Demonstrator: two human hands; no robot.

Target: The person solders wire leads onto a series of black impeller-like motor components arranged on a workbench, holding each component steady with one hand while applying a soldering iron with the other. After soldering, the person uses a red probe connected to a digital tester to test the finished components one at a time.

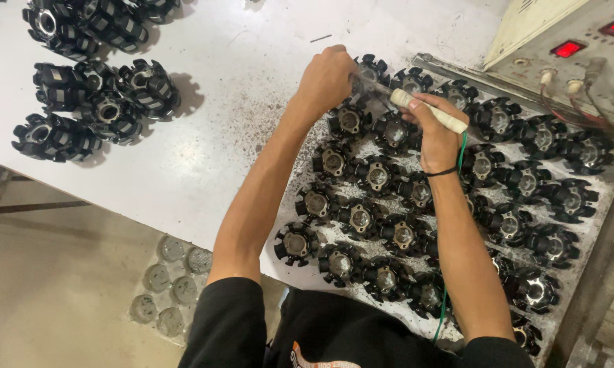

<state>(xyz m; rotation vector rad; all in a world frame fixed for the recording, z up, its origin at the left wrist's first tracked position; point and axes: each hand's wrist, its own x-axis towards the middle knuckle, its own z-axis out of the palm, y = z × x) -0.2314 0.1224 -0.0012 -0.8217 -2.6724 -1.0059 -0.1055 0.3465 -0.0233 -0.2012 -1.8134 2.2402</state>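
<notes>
Head view, looking down on a white table [204, 136]. Landmark: grey metal tray [596, 225] on the right part of the table, filled with rows of black toothed rotor-like parts with metal centres [377, 176]. Right hand [438, 136] is above the upper rows of the tray, fingers wrapped around a pale, tape-wound tool handle [429, 111]; the handle lies tilted, one end pointing toward the left hand. A green wire [461, 151] runs from the handle end down past the right wrist, which wears a dark band [442, 172]. Left hand [326, 78] is at the tray's upper left corner, clenched into a fist over the parts there; whatever it pinches is blurred, cannot tell what it is. The tool tip [373, 87] between the two hands is motion-blurred, sitting just over one black part [373, 70] in the top row. Beyond the tray's far right edge: beige control box [566, 61] with red lit displays and cables plugged in. Well to the left of the tray, on the same table: loose cluster of similar black parts [92, 99]. Below the table's edge, left of the tray, on the floor: a clear blister tray with round pockets [170, 279]. Dark specks dust the table just beside the tray's left edge.
</notes>
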